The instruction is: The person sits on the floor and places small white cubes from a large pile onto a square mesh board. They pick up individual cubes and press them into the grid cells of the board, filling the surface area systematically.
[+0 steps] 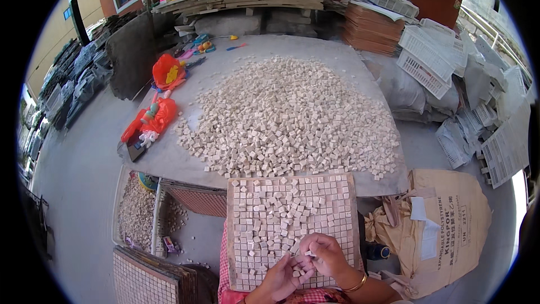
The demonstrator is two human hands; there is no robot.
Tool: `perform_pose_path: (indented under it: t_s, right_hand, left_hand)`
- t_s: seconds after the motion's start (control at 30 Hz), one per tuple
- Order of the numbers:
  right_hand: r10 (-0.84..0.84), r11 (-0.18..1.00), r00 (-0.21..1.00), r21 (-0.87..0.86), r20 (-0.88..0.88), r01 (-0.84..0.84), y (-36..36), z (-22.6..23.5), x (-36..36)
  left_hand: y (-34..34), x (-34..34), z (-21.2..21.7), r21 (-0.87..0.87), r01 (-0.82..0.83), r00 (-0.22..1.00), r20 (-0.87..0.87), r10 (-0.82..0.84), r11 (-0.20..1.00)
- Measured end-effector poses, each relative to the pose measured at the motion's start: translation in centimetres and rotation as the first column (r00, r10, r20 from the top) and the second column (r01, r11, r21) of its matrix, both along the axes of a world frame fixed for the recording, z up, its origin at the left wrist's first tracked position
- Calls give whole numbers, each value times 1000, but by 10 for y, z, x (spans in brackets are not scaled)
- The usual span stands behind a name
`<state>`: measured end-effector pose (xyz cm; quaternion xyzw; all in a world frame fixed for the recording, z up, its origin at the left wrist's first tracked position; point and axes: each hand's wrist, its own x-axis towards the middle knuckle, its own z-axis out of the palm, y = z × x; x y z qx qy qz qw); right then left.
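1. Two hands work at the near edge of a mosaic tray: the left hand lies palm-up with a few small cream stone cubes in its cupped fingers, and the right hand, a gold bangle at its wrist, is curled narrow, fingertips pinched on a cube.
2. One tray sits on the person's lap at 6 o'clock, its long axis running away from the person toward 12 o'clock; most of its grid cells are filled, with loose cubes scattered across the upper middle.
3. One broad heap of cubes, too many to count, spreads over the grey desk beyond the tray.
4. At 8 o'clock, a white bin holds smaller chips, beside one red mesh tray and a stack of filled mosaic sheets.
5. At 4 o'clock lies one tan paper sack, rectangular, with dark lettering and a white label patch.
6. White plastic crates, at least four, pile up at 2 o'clock.
7. Two red bags lie at 10 o'clock.
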<state>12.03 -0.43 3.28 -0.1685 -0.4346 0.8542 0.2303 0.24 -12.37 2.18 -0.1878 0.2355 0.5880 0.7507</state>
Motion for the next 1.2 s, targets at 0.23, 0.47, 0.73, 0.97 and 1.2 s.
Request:
perform_pose_path:
  t_s: [0.23, 0.47, 0.73, 0.97, 1.2]
  right_hand:
    - [-120, 357, 990, 934, 77, -29, -51, 7, -46]
    - [-265, 447, 950, 894, 167, -33, -12, 25, -20]
    - [-401, 544, 880, 839, 254, 5, 20, 4, 14]
    - [-530, 370, 816, 929, 231, -23, 59, 14, 26]
    - [-485, 354, 781, 905, 392, -235, 57, -5, 49]
  left_hand:
    - [-31, -17, 3, -14, -159, 901, -410, 139, 987]
    - [-97, -176, -33, -73, -828, 541, 159, 826, 557]
    - [-222, -376, -41, 4, -968, 162, -752, 639, 250]
    - [-103, -266, -30, 77, -574, 273, -920, 279, 815]
    - [7, -105, 4, 167, -3, -182, -970, 164, 986]
